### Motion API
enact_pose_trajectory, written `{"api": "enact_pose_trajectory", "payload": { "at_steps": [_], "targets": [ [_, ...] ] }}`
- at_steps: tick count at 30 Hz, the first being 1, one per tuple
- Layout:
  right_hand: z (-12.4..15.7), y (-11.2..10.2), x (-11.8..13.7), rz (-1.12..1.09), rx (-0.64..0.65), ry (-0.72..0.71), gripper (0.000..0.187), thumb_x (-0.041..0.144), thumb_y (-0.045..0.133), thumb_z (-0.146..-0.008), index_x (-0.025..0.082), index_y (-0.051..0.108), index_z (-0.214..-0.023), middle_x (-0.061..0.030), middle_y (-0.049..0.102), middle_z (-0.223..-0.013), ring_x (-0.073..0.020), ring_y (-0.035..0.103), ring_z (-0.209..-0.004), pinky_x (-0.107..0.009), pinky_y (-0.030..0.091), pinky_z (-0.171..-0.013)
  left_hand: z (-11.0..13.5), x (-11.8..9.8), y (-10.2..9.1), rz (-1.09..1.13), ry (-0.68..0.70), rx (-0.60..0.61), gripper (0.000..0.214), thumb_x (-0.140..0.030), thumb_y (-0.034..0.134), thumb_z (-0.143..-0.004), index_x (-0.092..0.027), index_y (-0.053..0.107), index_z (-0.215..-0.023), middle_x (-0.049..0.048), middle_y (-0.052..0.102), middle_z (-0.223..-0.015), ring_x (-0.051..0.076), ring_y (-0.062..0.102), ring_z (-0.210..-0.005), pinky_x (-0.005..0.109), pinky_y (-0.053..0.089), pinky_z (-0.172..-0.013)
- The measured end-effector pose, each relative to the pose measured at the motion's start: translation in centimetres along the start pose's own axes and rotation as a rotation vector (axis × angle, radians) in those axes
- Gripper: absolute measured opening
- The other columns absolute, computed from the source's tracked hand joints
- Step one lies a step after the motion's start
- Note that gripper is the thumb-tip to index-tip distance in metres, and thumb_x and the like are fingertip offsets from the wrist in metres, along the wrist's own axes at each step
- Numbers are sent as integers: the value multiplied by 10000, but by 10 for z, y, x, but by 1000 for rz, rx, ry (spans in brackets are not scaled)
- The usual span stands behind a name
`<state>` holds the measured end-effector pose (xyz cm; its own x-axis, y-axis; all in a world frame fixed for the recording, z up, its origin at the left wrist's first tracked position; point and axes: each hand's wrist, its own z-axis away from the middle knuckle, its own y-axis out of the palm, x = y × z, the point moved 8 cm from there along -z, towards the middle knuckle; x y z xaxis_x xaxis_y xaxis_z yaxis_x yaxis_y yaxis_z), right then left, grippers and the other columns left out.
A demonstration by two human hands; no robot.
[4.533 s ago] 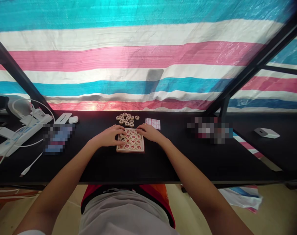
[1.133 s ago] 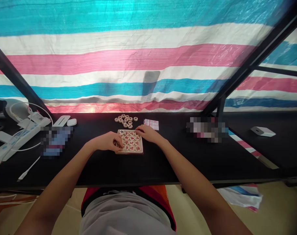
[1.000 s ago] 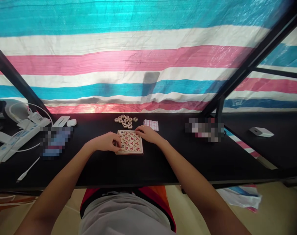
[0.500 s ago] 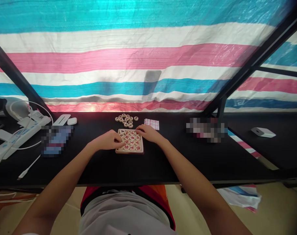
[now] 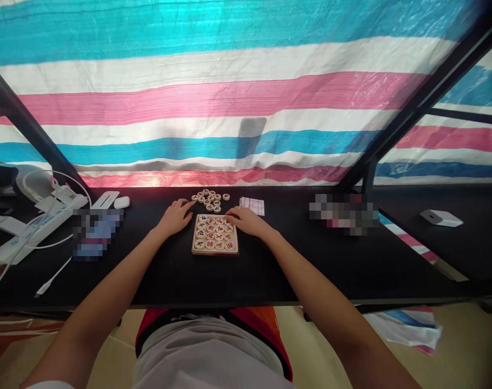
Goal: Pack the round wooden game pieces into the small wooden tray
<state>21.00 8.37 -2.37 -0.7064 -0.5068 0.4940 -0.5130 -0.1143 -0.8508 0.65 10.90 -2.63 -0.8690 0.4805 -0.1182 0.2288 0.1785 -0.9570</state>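
Note:
A shallow square box point(image 5: 194, 252) lies on the black desk, filled with rows of round Chinese chess pieces point(image 5: 219, 236) marked in red or black characters. My right hand point(image 5: 246, 220) grips the box's far right corner with its fingertips. Left of the box, my left hand point(image 5: 175, 219) is open and holds nothing I can see, fingers stretched forward. Its fingertips are close to the left side of a loose cluster of Chinese chess pieces point(image 5: 209, 199) behind the box; whether they touch one I cannot tell.
A folded checked sheet point(image 5: 253, 206) lies beyond my right hand. To the left are a white power strip point(image 5: 35, 229) with cables, a white earbud case point(image 5: 121, 202) and a blurred-out item point(image 5: 98, 235). Another blurred item point(image 5: 343, 214) is at right. Striped sheeting point(image 5: 213, 102) hangs behind the desk.
My left hand has moved off the pieces in the box, outward and away from me toward the loose cluster, and its fingers have spread. My right hand stays at the box corner.

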Motion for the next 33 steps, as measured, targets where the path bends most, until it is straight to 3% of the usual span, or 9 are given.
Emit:
{"api": "enact_pose_trajectory", "payload": {
  "at_steps": [6,12,16,20,24,29,33],
  "targets": [
    [0,2,-3,-4,3,2,265,304,459,-918,158,670,-985,-78,650,-925,-173,584,-846,-277,412,-767,-4,-3,0,-76,-77,33,552,-353,406,-902,-208,329,-1430,120,457,-1318,273,454,-1155,382,382,-971],
    [0,0,-2,2,-9,14,257,294,465,-917,157,672,-982,-80,647,-917,-174,583,-835,-279,410,-768,-16,0,4,-157,-26,203,597,-359,396,-901,-182,258,-1454,130,539,-1219,294,489,-1120,392,387,-945],
    [0,-1,2,3,-1,-3,258,291,465,-918,151,674,-976,-81,647,-902,-176,580,-834,-277,406,-768,-32,6,6,-157,-55,255,524,-334,372,-905,-214,335,-1415,131,523,-1209,288,509,-1120,385,428,-898],
    [0,-1,1,-3,-9,-3,273,302,450,-925,153,671,-985,-79,644,-920,-172,577,-852,-273,402,-777,-38,9,4,-132,-103,189,386,-302,380,-899,-232,505,-1258,98,550,-1113,254,528,-1083,358,456,-867],
    [1,-2,0,-5,-11,5,267,300,453,-924,153,668,-983,-76,641,-906,-170,575,-839,-270,401,-762,-21,4,-9,-112,-88,80,264,-288,430,-875,-229,567,-1094,86,559,-1070,244,533,-1046,342,478,-815],
    [1,-3,3,-11,-30,-13,247,284,467,-918,149,660,-990,-75,633,-909,-168,573,-842,-273,400,-772,-4,5,-16,-52,-92,111,167,-290,466,-856,-238,584,-963,47,613,-1051,222,563,-986,301,473,-758],
    [1,-5,6,-19,-66,-20,228,249,467,-916,141,657,-980,-71,624,-891,-158,567,-825,-265,403,-768,-6,7,-20,-13,-93,93,206,-327,493,-842,-250,599,-1002,33,631,-998,215,583,-930,290,464,-731]
  ]
}}
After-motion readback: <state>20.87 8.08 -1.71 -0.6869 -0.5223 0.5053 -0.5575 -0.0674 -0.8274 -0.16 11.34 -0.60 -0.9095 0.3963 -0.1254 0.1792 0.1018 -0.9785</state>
